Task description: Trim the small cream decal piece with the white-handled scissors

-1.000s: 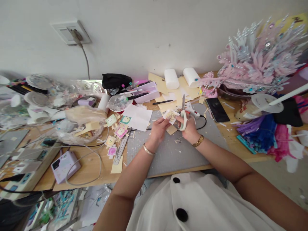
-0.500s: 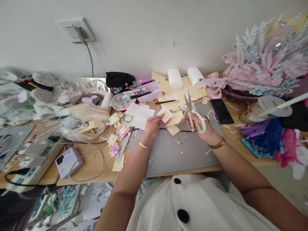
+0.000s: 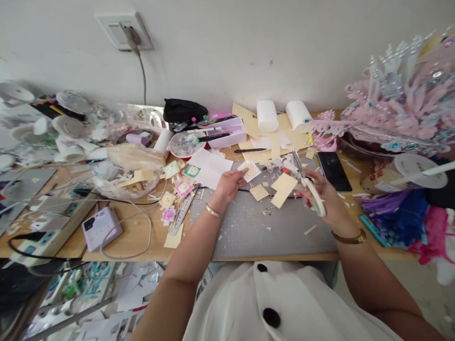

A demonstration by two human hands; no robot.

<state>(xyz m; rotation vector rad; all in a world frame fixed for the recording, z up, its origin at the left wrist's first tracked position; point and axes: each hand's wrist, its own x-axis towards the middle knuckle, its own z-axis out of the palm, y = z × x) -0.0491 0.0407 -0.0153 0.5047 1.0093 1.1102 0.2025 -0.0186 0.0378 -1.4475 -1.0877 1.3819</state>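
Observation:
My left hand (image 3: 230, 184) pinches the edge of a small white paper square (image 3: 250, 171) with a pale yellow drawn pattern. Gripped in my right hand (image 3: 325, 196) is a pair of white-handled scissors (image 3: 313, 193), blades pointing up and away from me. Two cream card pieces, a larger rectangle (image 3: 284, 189) and a smaller one (image 3: 259, 192), lie between my hands on the grey cutting mat (image 3: 263, 227). Left of my left hand lie a white sheet (image 3: 212, 171) and several small coloured face cut-outs (image 3: 184, 188), with a ruler (image 3: 182, 215) near them.
A black phone (image 3: 334, 171) lies right of the scissors, with a lidded drink cup (image 3: 391, 175) beyond it. Pink feathery crowns (image 3: 401, 104) fill the back right. A lilac tray (image 3: 227, 135) and a black pen (image 3: 250, 150) are behind the mat. Cables (image 3: 149, 227) run across the left side.
My right hand with the scissors has moved right and slightly toward me. The larger cream card now lies flat on the mat between my hands. My left hand keeps hold of the paper square.

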